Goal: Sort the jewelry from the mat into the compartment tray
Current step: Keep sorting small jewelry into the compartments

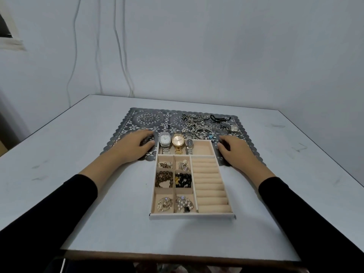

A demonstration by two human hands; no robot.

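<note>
Step in hand: mid-sort by the look of it; compartment tray [192,215] at frame centre partly filled, heap of chains and bracelets [197,128] lying on the lace-pattern mat [136,115] just above it.
Tray so far: silver watch [165,139], gold watch [178,141] and dark-dial watch [189,143] side by side in the top compartment, free space at its right end; six small cells at left filled; ring rolls [210,184] at right bare.
Left hand [136,147]: on the mat just left of the tray, fingers curled over something dark and beaded; gripped or merely covered, cannot tell.
Right hand [235,151]: on the mat just right of the tray, likewise curled over a dark bit; grasp unclear.
Next move: probably the mesh-strap watch [232,127] at the mat's upper right into the free space, or the loose rings [147,117] into the rolls; calls for a fine pinch clear of the tangled chains.
Hard to make out: single pieces within the heap; what lies in the small cells; both forearms cut off at the bottom edge.
</note>
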